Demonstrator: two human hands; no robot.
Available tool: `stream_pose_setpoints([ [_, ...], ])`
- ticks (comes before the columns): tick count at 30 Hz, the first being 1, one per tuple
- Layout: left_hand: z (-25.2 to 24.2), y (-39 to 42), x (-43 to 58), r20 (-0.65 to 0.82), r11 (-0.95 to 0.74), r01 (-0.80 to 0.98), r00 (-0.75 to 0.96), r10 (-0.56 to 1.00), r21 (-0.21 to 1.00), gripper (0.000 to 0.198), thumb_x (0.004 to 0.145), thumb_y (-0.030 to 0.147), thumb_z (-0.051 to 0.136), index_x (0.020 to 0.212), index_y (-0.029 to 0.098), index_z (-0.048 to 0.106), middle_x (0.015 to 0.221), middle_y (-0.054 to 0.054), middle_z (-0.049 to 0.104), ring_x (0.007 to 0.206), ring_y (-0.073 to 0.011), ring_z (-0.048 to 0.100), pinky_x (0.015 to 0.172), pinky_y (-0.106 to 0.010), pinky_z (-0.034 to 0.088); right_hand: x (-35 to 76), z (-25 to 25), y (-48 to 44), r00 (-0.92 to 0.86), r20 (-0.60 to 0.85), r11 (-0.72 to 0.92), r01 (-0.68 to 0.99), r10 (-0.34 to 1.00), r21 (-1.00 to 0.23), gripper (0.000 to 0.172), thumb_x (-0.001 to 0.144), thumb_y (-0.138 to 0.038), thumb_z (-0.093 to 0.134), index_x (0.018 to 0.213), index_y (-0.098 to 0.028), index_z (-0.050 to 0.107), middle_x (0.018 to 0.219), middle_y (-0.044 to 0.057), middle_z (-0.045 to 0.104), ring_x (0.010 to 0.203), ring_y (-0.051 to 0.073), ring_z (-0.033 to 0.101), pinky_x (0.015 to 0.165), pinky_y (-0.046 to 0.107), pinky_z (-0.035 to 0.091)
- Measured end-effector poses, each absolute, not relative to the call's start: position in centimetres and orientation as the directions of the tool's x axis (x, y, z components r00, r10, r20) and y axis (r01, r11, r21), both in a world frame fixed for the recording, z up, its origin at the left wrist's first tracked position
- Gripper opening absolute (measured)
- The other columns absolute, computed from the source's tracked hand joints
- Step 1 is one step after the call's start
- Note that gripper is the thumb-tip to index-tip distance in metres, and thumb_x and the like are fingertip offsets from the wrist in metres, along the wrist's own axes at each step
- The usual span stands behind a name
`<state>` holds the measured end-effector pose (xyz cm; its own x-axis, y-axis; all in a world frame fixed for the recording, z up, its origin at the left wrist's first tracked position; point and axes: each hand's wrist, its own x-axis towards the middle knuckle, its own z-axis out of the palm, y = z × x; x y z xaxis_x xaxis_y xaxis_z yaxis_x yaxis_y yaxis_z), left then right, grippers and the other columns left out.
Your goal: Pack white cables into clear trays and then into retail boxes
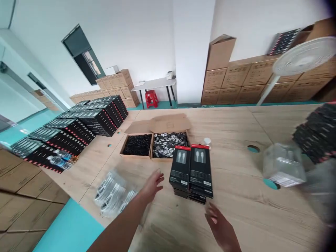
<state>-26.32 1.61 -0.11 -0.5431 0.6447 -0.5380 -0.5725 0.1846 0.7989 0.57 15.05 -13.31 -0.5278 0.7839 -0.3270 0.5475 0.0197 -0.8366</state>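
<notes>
Black boxed cable packs (190, 171): two side-by-side stacks, red along the top edges, a white-connector picture on each front, at centre of the light wood table (236, 122). Handling: probably light, stiff card with smooth faces, the stacks liable to slide; best taken by the long sides. Left hand (152, 185): open, fingers spread, near the stacks at 8 o'clock, holding nothing. Right hand (222, 224): open, fingers loosely curved, just beside the stacks' lower corner at 5 o'clock, holding nothing. Nearby: clear plastic bags of white cables (112, 194) at 8 o'clock; cardboard trays (139, 156) at 11 o'clock, one of small black items, one of black-and-white printed items; small bottle (207, 141) at 12 o'clock. Further out: rows of similar black boxes (78, 129) at 10 o'clock; blurred clear plastic package (283, 164) at 3 o'clock; brown cartons (249, 78) along the wall at 1 o'clock; white stand fan (301, 56) at 2 o'clock; red stool (151, 98) at 12 o'clock.
</notes>
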Motion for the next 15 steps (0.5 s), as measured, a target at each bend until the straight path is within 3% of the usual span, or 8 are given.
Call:
stream_pose_setpoints([
  [1,1.2,-0.7,-28.0,-0.485,0.143,-0.531,-0.588,0.648,0.835,0.058,0.080,0.052,0.061,0.131,0.028,0.049,0.138,-0.010,0.054,0.124,-0.0260,0.052,0.098,-0.041,0.041,1.1,-13.8,13.3,-0.530,-0.386,-0.016,0.574,0.755,-0.819,0.059,0.076,-0.050,0.052,0.127,-0.020,0.057,0.114,0.015,0.070,0.096,0.032,0.070,0.084,0.040,0.054],
  [3,3.6,-6.1,-32.5,-0.255,0.061,-0.281,-0.732,0.632,0.958,0.067,0.079,0.051,0.064,0.136,0.024,0.044,0.137,-0.015,0.054,0.121,-0.0270,0.055,0.098,-0.040,0.042,1.2,-14.1,8.9,-0.580,-0.490,-0.084,0.586,0.651,-0.806,0.060,0.077,-0.060,0.050,0.126,-0.026,0.059,0.117,0.011,0.070,0.105,0.031,0.067,0.084,0.035,0.054],
  [5,5.0,-11.5,-38.2,-0.162,0.201,-0.071,-0.861,0.482,0.977,0.072,0.078,0.056,0.061,0.137,0.021,0.042,0.137,-0.015,0.054,0.123,-0.0271,0.054,0.101,-0.039,0.041,-0.4,-14.1,3.8,-0.628,-0.555,-0.189,0.553,0.546,-0.812,0.073,0.073,-0.068,0.051,0.131,-0.024,0.056,0.123,0.012,0.067,0.113,0.030,0.063,0.089,0.034,0.053],
  [7,5.0,-16.5,-43.7,-0.210,0.407,-0.059,-0.918,0.337,0.912,0.081,0.075,0.063,0.058,0.141,0.022,0.036,0.143,-0.014,0.049,0.132,-0.0283,0.044,0.106,-0.041,0.036,-3.6,-13.9,-0.9,-0.684,-0.597,-0.311,0.510,0.418,-0.802,0.099,0.061,-0.074,0.059,0.143,-0.019,0.042,0.133,0.016,0.059,0.123,0.031,0.055,0.097,0.036,0.048],
  [9,3.7,-20.5,-47.7,-0.320,0.517,-0.140,-0.906,0.279,0.845,0.096,0.066,0.064,0.067,0.143,0.017,0.033,0.147,-0.022,0.041,0.138,-0.0366,0.034,0.108,-0.050,0.031,-7.6,-13.5,-4.6,-0.732,-0.589,-0.405,0.451,0.341,-0.795,0.119,0.056,-0.078,0.062,0.151,-0.017,0.023,0.146,0.020,0.044,0.134,0.032,0.043,0.105,0.038,0.040],
  [11,1.6,-23.4,-49.8,-0.456,0.602,-0.222,-0.849,0.268,0.767,0.108,0.054,0.062,0.077,0.141,0.013,0.036,0.144,-0.029,0.041,0.135,-0.0456,0.034,0.103,-0.059,0.032,-11.5,-13.0,-7.2,-0.756,-0.567,-0.456,0.398,0.329,-0.796,0.130,0.056,-0.080,0.063,0.153,-0.016,0.007,0.155,0.022,0.026,0.141,0.032,0.031,0.111,0.041,0.031],
  [13,-0.6,-25.4,-50.5,-0.547,0.654,-0.247,-0.781,0.303,0.715,0.109,0.049,0.062,0.080,0.139,0.014,0.039,0.140,-0.030,0.046,0.130,-0.0447,0.042,0.101,-0.055,0.037,-14.8,-12.5,-8.9,-0.756,-0.547,-0.482,0.352,0.359,-0.803,0.135,0.055,-0.081,0.064,0.153,-0.015,-0.001,0.158,0.022,0.014,0.144,0.032,0.024,0.114,0.041,0.026],
  [15,-2.6,-26.5,-50.5,-0.582,0.680,-0.227,-0.733,0.352,0.697,0.109,0.051,0.064,0.077,0.140,0.015,0.037,0.139,-0.028,0.048,0.128,-0.0389,0.048,0.101,-0.046,0.039,-17.0,-12.1,-9.9,-0.741,-0.522,-0.491,0.296,0.423,-0.819,0.134,0.056,-0.079,0.066,0.153,-0.018,-0.003,0.160,0.018,0.011,0.144,0.030,0.022,0.116,0.039,0.022],
])
